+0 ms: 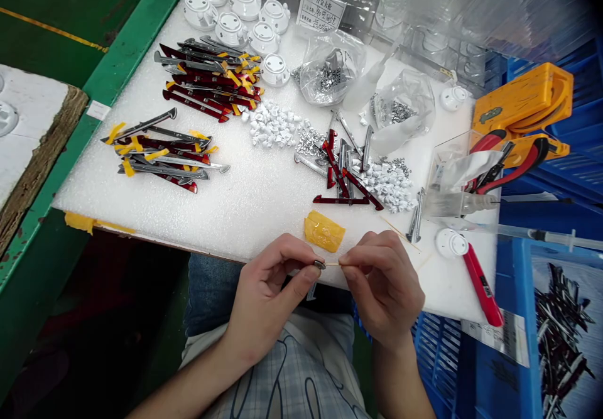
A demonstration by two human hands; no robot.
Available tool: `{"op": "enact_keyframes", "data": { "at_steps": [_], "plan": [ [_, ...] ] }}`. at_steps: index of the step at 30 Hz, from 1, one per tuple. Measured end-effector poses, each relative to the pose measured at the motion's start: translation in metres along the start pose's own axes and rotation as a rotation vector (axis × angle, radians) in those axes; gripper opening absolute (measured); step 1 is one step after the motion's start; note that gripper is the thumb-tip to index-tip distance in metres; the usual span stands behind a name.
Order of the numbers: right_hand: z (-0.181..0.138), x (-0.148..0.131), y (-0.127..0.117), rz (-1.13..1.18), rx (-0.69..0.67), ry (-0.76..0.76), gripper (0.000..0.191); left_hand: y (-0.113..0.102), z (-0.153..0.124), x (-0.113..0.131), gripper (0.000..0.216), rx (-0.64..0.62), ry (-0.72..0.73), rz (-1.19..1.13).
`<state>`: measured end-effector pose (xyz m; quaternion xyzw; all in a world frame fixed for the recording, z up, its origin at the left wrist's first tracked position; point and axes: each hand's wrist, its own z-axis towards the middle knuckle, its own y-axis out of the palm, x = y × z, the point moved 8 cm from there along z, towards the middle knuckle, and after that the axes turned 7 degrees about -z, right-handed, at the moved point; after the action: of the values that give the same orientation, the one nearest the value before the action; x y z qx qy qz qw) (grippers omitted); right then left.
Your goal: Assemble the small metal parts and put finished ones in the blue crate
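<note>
My left hand (271,290) pinches a small dark part with a grey metallic edge (319,264) between thumb and forefinger, over the table's front edge. Most of that part is hidden by the fingers. In my right hand (389,281) is a thin wooden toothpick (332,264), its tip at the part. Just beyond the hands lies a yellow tape piece (325,230) with a glossy wet-looking patch. Farther up are loose red and silver hooked strips (342,200) beside small white pieces (393,186). Another thin stick (400,233) lies to the right.
Taped strips lie in two piles (164,155) (211,76) at left, below white round pieces (230,27). Bags of tiny metal parts (330,70) stand at the back. On the right are an orange tape dispenser (518,105), pliers (513,174), a red cutter (483,284) and a blue bin (522,268).
</note>
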<state>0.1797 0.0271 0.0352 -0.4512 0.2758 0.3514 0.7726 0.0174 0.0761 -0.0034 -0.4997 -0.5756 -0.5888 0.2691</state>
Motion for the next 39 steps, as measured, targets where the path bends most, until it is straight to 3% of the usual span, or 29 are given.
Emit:
{"op": "enact_keyframes", "data": {
  "at_steps": [39],
  "plan": [
    [0.0012,-0.0022,0.0003,0.055,0.058,-0.03,0.025,-0.0013,0.0001,-0.0082,0.014,0.01,-0.077,-0.167]
  ]
}}
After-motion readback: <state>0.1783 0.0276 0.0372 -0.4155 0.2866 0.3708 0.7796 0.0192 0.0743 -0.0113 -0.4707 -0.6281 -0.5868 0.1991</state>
